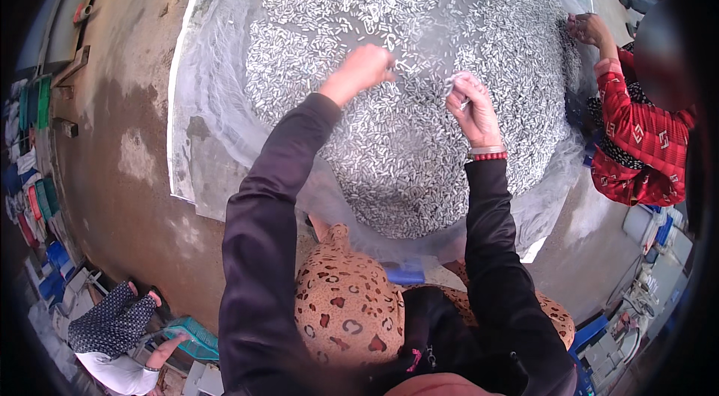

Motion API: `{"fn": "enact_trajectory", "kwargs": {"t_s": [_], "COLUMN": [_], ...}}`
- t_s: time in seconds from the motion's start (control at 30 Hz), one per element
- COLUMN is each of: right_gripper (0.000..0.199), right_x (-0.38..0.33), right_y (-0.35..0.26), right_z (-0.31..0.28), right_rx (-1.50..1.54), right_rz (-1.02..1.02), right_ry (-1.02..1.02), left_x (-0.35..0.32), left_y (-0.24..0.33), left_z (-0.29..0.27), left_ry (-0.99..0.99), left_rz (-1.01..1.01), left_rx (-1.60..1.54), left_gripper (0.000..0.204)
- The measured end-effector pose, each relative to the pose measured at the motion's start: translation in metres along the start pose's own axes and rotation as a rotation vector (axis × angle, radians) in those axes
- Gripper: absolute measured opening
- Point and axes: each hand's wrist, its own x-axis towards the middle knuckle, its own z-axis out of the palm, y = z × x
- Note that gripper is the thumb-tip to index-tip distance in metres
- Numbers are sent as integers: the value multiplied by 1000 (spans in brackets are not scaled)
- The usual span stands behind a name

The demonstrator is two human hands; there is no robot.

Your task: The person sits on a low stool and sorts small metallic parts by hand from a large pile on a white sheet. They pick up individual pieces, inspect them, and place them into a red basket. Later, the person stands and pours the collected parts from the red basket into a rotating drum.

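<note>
Head view looking straight down: biggest thing is the clear plastic sheet (225, 96) spread over the concrete floor (127, 141), carrying a huge heap of small white tube-shaped pieces (419, 164). The heap lies just ahead of and under both hands, so nothing needs a long reach. The pieces point every which way, with no common long axis to line up with.

Left hand (365, 66) is furthest forward, curled into a loose fist right on top of the heap; I can't tell if anything is inside the grip, since the fingers face away. Right hand (472, 108) sits a bit closer to the body, to the right, fingers pinched on something small and white, looks like one or a few of the pieces, though it's too tiny to be sure.

Another person in a red patterned sleeve (636, 134) works the far right edge, their hand (588, 28) touching the heap. Fisheye bends the sheet's edges, and the sheet's near edge is hidden behind the spotted knees (344, 306).
</note>
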Motion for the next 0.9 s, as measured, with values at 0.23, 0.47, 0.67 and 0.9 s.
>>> {"fn": "enact_trajectory", "kwargs": {"t_s": [0.23,0.47,0.67,0.9], "right_gripper": [11,19,18,29], "right_x": [-13,-18,-3,73], "right_y": [-6,-8,-2,13], "right_z": [5,24,30,15], "right_rx": [-92,198,241,-940], "right_rz": [53,32,114,87], "right_ry": [62,0,119,146], "left_x": [3,-16,-29,-24], "left_y": [0,15,8,-9], "left_z": [-5,-32,-41,-46], "left_ry": [170,160,68,10], "left_rz": [17,-96,-126,-52], "left_rx": [-93,-728,-1687,-1751], "left_gripper": [20,19,18,20]}}
